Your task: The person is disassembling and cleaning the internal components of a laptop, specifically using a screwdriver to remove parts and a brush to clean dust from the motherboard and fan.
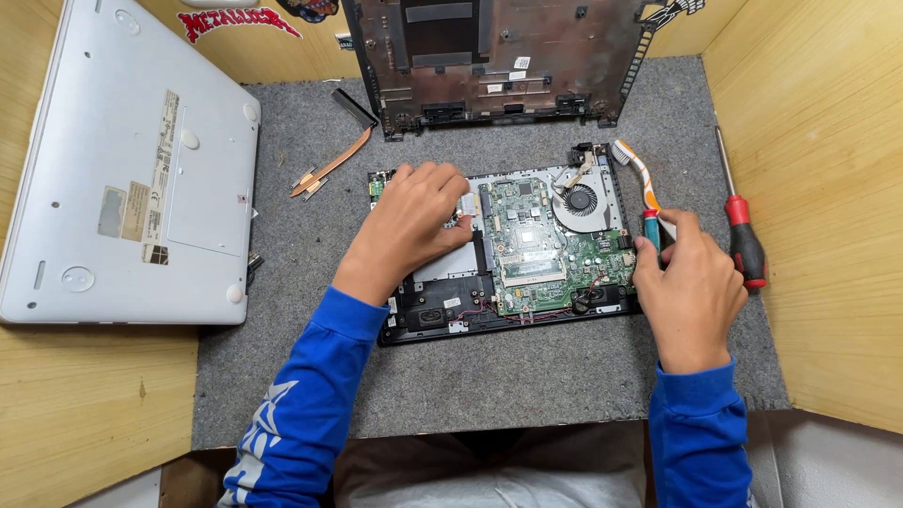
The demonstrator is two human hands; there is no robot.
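An opened laptop base (442,315) lies on a grey mat, showing a green circuit board (536,240) and a round fan (580,200). My left hand (409,226) rests palm down on the left part of the base, fingers bent over the board's edge. My right hand (691,287) is at the base's right edge, closed around a small teal-handled tool (651,230) that points up from the fist. A white and orange toothbrush (638,169) lies just beyond that hand.
A silver laptop (132,179) lies upside down at the left. A dark bottom cover (499,56) leans at the back. A copper heat pipe (334,162) lies on the grey mat (489,386). A red-handled screwdriver (743,235) rests against the right wooden wall.
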